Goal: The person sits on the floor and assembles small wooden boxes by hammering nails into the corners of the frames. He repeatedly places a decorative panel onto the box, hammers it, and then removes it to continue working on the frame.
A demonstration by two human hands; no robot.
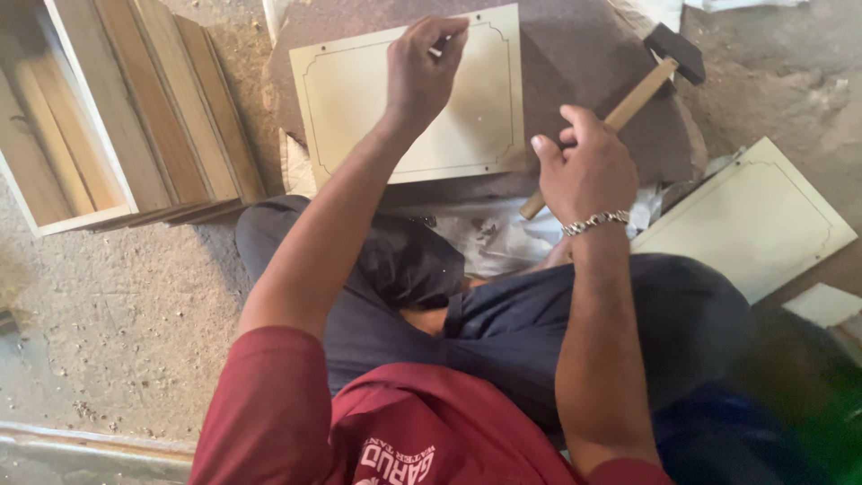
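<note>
A cream rectangular panel with a thin routed border lies on a brown mat in front of me. My left hand reaches over it, with its fingertips pinched on a small thin thing near the panel's top edge; what it is I cannot tell. My right hand grips the wooden handle of a hammer. The black head of the hammer is raised to the upper right, above the mat. A metal bracelet sits on my right wrist.
A stack of wooden drawer boxes stands at the left. A second cream panel lies at the right, on the floor. White plastic with small bits sits by my knees. The dusty concrete floor spreads to the left.
</note>
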